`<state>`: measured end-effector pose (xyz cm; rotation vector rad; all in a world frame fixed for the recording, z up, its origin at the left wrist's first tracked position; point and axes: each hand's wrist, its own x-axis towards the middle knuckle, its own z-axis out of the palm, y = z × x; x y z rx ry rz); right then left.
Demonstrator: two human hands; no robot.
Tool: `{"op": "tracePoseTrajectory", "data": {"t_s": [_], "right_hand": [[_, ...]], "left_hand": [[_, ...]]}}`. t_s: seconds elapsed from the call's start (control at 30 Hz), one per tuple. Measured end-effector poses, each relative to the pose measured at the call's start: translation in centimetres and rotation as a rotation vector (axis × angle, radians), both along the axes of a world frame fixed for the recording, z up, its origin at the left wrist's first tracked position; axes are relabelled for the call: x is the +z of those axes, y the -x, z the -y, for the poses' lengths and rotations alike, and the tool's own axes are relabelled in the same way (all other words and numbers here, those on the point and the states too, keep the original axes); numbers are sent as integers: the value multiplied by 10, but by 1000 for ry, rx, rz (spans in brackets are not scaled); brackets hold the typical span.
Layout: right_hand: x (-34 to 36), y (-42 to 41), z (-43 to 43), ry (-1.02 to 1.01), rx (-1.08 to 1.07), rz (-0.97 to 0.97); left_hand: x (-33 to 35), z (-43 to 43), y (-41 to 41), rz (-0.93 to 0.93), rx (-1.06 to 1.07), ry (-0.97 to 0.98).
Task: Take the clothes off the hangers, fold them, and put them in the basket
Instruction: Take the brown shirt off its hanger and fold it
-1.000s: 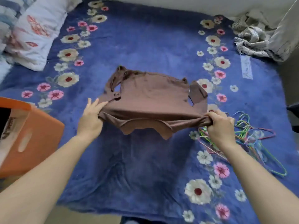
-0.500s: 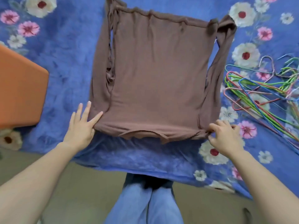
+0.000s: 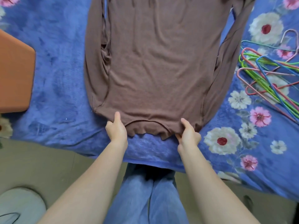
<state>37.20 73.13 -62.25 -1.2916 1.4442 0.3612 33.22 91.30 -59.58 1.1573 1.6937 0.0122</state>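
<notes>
Moved in from the corners, left hand (image 3: 116, 128) and right hand (image 3: 188, 133) are clamped on the brown long-sleeved top (image 3: 155, 62) — best drawn taut, evenly.

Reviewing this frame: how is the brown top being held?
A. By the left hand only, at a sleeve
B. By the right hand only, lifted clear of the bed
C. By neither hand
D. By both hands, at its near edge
D: the left hand and the right hand each pinch the near edge of the brown top, which lies spread flat on the blue floral blanket.
</notes>
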Motion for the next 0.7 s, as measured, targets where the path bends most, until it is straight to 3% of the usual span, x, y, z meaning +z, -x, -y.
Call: {"op": "tracePoseTrajectory", "data": {"t_s": [0.07, 0.13, 0.23, 0.33, 0.4, 0.5, 0.6, 0.7], "right_hand": [[2, 1, -4, -69, -22, 14], [-1, 7, 0, -1, 7, 38], [-2, 28, 12, 194, 298, -1], [0, 38, 24, 157, 528, -60], [4, 30, 30, 115, 549, -68], [5, 6, 45, 118, 526, 14], [6, -29, 64, 97, 398, 100], [-2, -69, 82, 67, 300, 135]], "left_hand": [[2, 0, 4, -62, -22, -121], [1, 0, 14, -90, -48, -212], [-3, -2, 42, -207, -154, -232], [-12, -5, 62, -295, -266, -168], [-16, -3, 57, -322, -276, -153], [-8, 3, 31, -396, -252, -298], [-1, 21, 1, -316, -438, -540], [-2, 49, -22, -88, -845, -722]]}}
